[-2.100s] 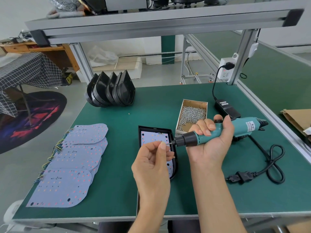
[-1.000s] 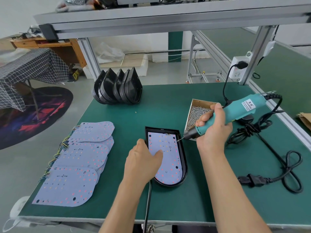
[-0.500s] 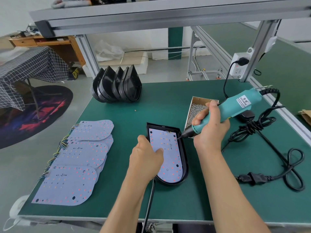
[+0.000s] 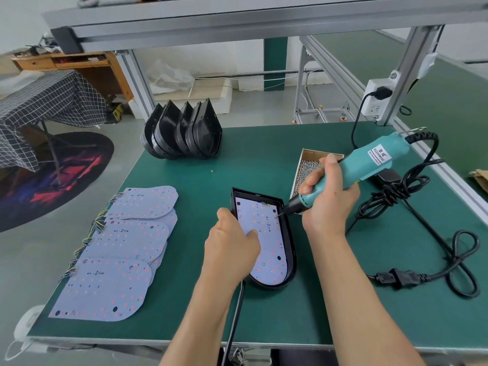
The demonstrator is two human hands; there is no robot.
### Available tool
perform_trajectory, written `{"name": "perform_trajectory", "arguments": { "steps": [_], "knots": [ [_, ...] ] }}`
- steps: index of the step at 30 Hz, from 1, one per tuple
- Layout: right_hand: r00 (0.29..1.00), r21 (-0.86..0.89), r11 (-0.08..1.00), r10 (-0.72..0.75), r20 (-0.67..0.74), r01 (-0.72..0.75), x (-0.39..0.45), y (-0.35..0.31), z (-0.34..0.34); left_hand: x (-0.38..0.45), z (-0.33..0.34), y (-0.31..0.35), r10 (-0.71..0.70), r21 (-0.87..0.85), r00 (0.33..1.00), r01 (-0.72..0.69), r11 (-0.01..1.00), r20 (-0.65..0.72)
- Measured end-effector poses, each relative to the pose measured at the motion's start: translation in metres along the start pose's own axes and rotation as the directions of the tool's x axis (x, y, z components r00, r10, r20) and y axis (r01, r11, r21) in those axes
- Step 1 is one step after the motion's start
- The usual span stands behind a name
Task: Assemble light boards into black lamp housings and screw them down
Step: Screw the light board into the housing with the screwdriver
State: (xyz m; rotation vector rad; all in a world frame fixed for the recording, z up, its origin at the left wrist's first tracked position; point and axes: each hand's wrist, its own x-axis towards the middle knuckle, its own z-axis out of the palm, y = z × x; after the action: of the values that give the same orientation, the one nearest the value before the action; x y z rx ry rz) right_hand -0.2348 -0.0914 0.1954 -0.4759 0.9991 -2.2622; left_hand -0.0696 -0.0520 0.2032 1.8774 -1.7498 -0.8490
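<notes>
A black lamp housing (image 4: 289, 249) lies flat on the green mat with a pale light board (image 4: 266, 249) seated inside it. My left hand (image 4: 232, 247) grips the housing's left rim, thumb at its far corner and fingers curled onto the board. My right hand (image 4: 327, 202) holds a teal electric screwdriver (image 4: 364, 165), tilted, with its bit tip touching the board's far right corner. More light boards (image 4: 118, 249) lie fanned out at the left. Several empty black housings (image 4: 184, 133) stand on edge at the back.
An open cardboard box of screws (image 4: 306, 170) sits right behind my right hand. The screwdriver's black cord and a loose plug (image 4: 396, 277) coil on the mat at the right. A power strip (image 4: 377, 100) hangs on the aluminium frame post. A thin black cable (image 4: 237, 307) runs from the housing over the front edge.
My right hand brought the screwdriver from level above the mat down to the board's far right corner. My left hand left the bit tip and now grips the housing's left rim.
</notes>
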Motion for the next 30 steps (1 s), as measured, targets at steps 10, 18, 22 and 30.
{"name": "perform_trajectory", "arguments": {
  "steps": [10, 18, 22, 30],
  "knots": [
    [0.998, -0.032, 0.998, -0.052, 0.044, 0.054, -0.002, -0.001, 0.003, -0.002, 0.001, 0.004, 0.001, 0.033, 1.0, 0.0, 0.999, -0.027],
    [0.994, -0.041, 0.996, -0.077, 0.077, 0.08, -0.006, -0.007, 0.008, -0.005, 0.0, 0.006, 0.02, 0.028, 0.999, -0.019, 0.999, -0.033],
    [0.991, -0.064, 0.993, -0.092, 0.092, 0.098, -0.009, -0.009, 0.009, -0.006, 0.0, 0.007, 0.029, 0.039, 0.999, -0.028, 0.999, -0.035],
    [0.988, -0.085, 0.99, -0.1, 0.119, 0.111, -0.011, -0.01, 0.011, -0.007, 0.0, 0.007, 0.029, 0.043, 0.998, -0.027, 0.999, -0.047]
  ]
}}
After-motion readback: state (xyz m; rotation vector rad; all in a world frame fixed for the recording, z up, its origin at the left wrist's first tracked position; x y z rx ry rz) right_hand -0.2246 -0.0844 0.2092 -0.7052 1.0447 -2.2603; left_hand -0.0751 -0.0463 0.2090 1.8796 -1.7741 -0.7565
